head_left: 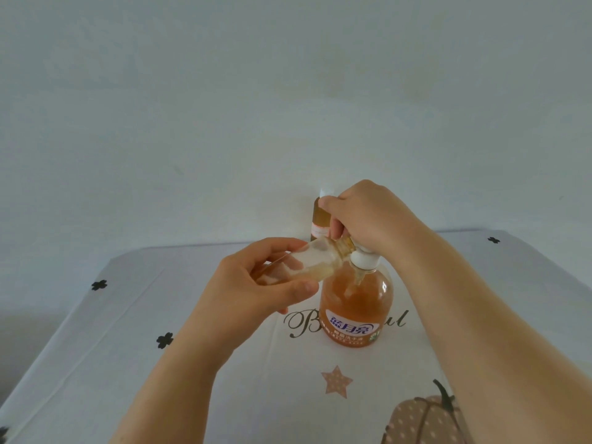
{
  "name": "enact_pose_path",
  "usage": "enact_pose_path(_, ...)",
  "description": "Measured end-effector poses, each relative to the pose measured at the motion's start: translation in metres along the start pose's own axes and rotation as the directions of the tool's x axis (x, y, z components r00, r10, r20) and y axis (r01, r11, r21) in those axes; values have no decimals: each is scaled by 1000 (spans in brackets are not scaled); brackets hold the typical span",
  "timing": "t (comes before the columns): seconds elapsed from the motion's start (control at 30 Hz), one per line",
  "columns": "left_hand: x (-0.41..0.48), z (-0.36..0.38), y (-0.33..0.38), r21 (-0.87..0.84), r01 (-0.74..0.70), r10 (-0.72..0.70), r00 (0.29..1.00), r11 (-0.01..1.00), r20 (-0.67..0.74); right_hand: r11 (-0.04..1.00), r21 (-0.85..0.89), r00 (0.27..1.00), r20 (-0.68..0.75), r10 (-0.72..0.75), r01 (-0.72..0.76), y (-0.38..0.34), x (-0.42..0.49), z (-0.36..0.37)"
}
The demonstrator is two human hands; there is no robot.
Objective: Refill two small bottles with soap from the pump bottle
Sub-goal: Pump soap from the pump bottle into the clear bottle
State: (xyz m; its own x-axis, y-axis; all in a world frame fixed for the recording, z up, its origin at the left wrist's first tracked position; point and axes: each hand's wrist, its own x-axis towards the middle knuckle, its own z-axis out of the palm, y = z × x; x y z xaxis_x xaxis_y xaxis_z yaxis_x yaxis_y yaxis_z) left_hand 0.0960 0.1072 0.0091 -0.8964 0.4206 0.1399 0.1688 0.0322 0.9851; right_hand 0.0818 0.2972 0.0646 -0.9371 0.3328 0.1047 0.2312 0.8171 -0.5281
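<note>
An orange pump bottle [356, 310] of soap with a blue label stands on the table. My right hand [368, 216] covers its pump head from above, fingers curled round it. My left hand [266, 283] holds a small clear bottle [315, 262] tilted on its side, its open neck up against the pump spout; a little soap lies along its lower wall. A second small bottle [320, 221], filled with amber soap and topped with a white cap, stands upright behind, by the wall, partly hidden by my right hand.
The table carries a white cloth [160, 299] printed with black clovers, a star, a pumpkin and script lettering. A plain pale wall [288, 107] rises straight behind the table's far edge.
</note>
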Motion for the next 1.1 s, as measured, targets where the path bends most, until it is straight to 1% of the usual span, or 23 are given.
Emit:
enact_pose_path(0.17, -1, 1, 1, -3, -6, 6, 1000, 1000, -4, 999, 19, 1000, -7, 26, -26, -2, -2, -1)
enact_pose_path(0.27, -2, 2, 3, 2, -12, 12, 1000, 1000, -11, 1000, 12, 999, -46, 20, -19, -4, -3, -3)
enact_pose_path(0.4, -4, 3, 8, -1, -32, 32, 999, 999, -28, 999, -41, 996, -86, -22, 19, -12, -9, -14)
enact_pose_path(0.53, -7, 6, 10, 8, -54, 54, 998, 998, -27, 995, -93, 997, -71, -26, 20, -18, -10, -21)
enact_pose_path(0.73, -6, 5, 8, 8, -48, 48, 998, 999, -36, 997, -45, 998, -26, 61, -62, -14, -5, -14)
enact_pose_path(0.87, -4, 1, 7, 1, -36, 36, 999, 999, -8, 998, -2, 998, -6, 66, -66, -14, -4, -13)
enact_pose_path(1.0, -2, -1, 5, 12, -21, 21, 1000, 1000, 5, 999, -15, 999, -17, 49, -50, -9, 0, -6)
enact_pose_path(1.1, 1, -1, 2, 34, 2, -2, 1000, 999, -2, 999, -11, 996, -78, 52, -53, -4, 2, 0)
